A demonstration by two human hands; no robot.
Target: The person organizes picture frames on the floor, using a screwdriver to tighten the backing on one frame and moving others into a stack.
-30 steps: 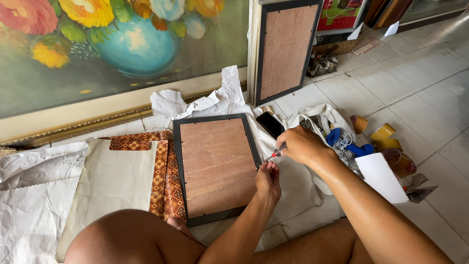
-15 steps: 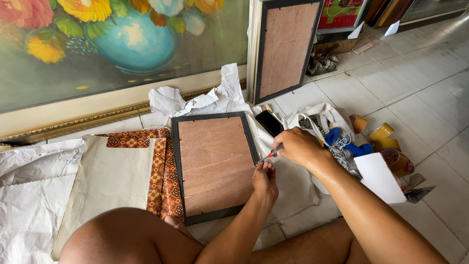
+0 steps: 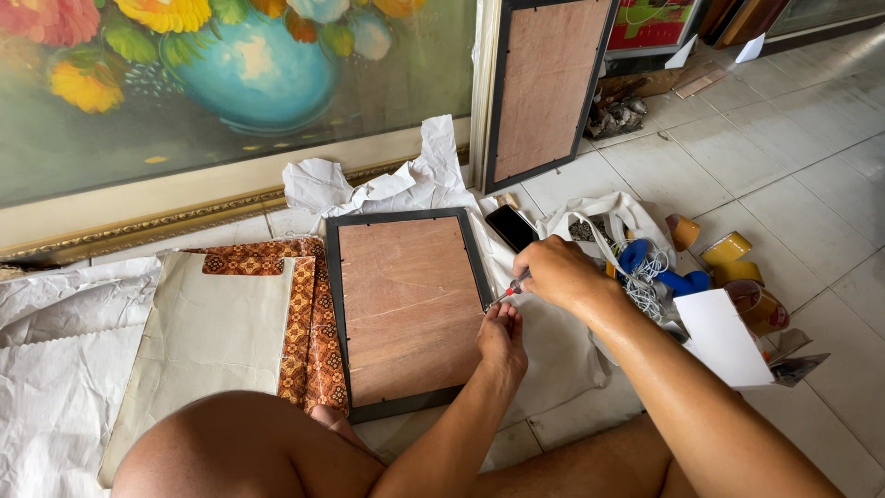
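A black picture frame (image 3: 406, 314) is lying face down on the tiled floor (image 3: 793, 157), its brown wooden backing board turned up, resting partly on white crumpled paper (image 3: 387, 184) and a pale cloth. The right hand (image 3: 562, 274) is closing around a small screwdriver (image 3: 510, 292) with a red handle, its metal tip pointing at the right edge of the frame. The left hand (image 3: 501, 337) is sitting just below that tip, fingers curled narrowly against the frame's right rail, touching it; whether it is pinching anything small I cannot tell.

Left of the frame, an orange patterned fabric (image 3: 304, 314) is lying under a beige sheet of paper (image 3: 207, 341). A dark phone (image 3: 512, 227) is lying just beyond the frame's upper right corner. Further right, a white bag (image 3: 608, 217) is holding a blue tool (image 3: 659, 272) and white cord, with rolls of brown tape (image 3: 728, 254) near it and a white card (image 3: 724, 337) beside the right forearm. A second frame (image 3: 548, 88), also back outward, is leaning upright next to a large flower painting (image 3: 212, 83) in a gilt frame.
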